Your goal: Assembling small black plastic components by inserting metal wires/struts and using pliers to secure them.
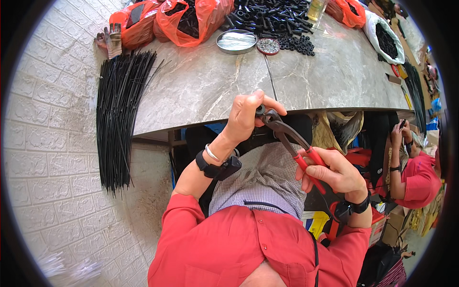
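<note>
Holding red-handled pliers in the right hand, with fingers wrapped round the grips; squeeze evenly, without twisting. Pinching a small black piece between thumb and fingers of the left hand, right at the pliers' head, just short of the table; brace, with fingertips clear of the jaws.

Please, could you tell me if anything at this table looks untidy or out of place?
Slightly: the black strand bundle at the left edge of the table splays sideways near its top, and small black pieces lie loose rather than contained. Nothing looks clearly damaged.
</note>
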`<state>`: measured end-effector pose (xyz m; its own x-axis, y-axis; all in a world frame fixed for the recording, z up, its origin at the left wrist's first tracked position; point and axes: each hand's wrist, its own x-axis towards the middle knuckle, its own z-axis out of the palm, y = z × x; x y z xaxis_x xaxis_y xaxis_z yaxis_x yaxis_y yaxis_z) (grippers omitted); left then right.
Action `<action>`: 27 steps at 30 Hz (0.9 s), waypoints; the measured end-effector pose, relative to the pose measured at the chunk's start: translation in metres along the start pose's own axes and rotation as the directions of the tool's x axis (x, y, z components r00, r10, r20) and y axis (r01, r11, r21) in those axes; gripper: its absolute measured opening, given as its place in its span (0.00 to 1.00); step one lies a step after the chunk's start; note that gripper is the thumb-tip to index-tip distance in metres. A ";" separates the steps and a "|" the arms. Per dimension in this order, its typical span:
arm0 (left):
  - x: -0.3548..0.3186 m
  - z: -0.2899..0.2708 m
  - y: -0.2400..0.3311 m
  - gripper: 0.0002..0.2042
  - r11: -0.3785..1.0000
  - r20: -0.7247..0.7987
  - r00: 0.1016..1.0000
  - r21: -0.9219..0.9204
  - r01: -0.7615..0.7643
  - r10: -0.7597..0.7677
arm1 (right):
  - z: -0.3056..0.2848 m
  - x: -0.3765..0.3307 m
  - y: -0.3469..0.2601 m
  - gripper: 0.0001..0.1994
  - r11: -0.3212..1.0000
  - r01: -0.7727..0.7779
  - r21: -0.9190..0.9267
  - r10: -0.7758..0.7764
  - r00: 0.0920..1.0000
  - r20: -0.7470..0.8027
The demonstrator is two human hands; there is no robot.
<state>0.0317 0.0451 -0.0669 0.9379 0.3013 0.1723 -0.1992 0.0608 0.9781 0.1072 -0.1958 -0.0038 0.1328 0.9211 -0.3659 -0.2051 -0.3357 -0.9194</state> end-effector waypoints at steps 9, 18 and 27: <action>0.001 0.001 0.003 0.31 0.999 -0.013 1.000 0.046 -0.017 0.018 | 0.001 0.001 -0.004 0.16 0.999 -0.020 -0.036 0.018 0.999 -0.039; 0.002 0.004 0.000 0.31 1.000 -0.088 0.996 0.001 0.013 -0.013 | 0.004 0.006 -0.003 0.13 0.989 0.061 -0.133 -0.077 0.990 -0.115; 0.003 0.004 0.003 0.31 0.999 -0.097 0.995 -0.033 0.013 -0.016 | 0.002 0.010 -0.004 0.10 0.980 0.038 -0.195 -0.062 0.991 -0.116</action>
<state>0.0353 0.0419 -0.0632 0.9089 0.3911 0.1445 -0.1963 0.0956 0.9759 0.1075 -0.1853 -0.0039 0.2566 0.9110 -0.3229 -0.0069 -0.3323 -0.9431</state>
